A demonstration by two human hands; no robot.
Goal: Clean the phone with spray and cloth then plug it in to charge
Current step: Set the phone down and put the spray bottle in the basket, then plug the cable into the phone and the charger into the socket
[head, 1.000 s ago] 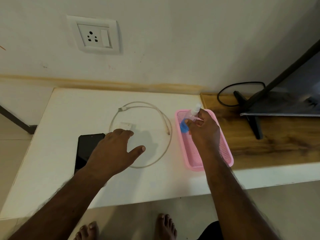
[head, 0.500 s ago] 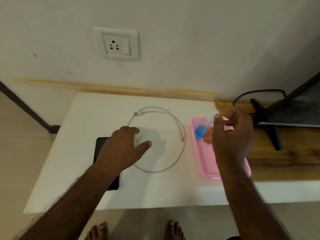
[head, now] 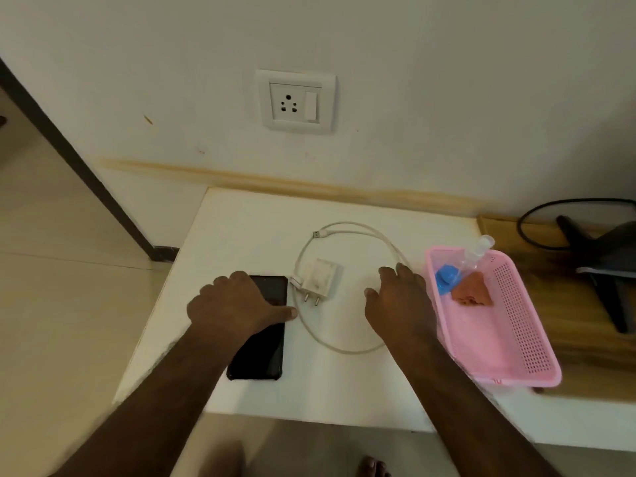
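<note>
Nearest, the black phone (head: 262,342) lies flat on the white bench (head: 241,228), and the left hand (head: 237,306) rests on its far end, fingers loosely spread, gripping nothing. The right hand (head: 401,301) sits relaxed over the white cable (head: 344,349) loop. Between them, the charger plug (head: 318,278). Right of that, the pink basket (head: 516,346) holds spray bottle (head: 476,254) and reddish cloth (head: 471,290). Far back, the wall socket (head: 296,101).

1. Light: dim, warm, even; no glare on the wall (head: 447,80).
2. Shadows: soft, faint, under both forearms on the white table (head: 241,235).
3. Focus: centre fairly sharp; slight softness overall.
4. Distortion: wide-angle bending at frame edges.
</note>
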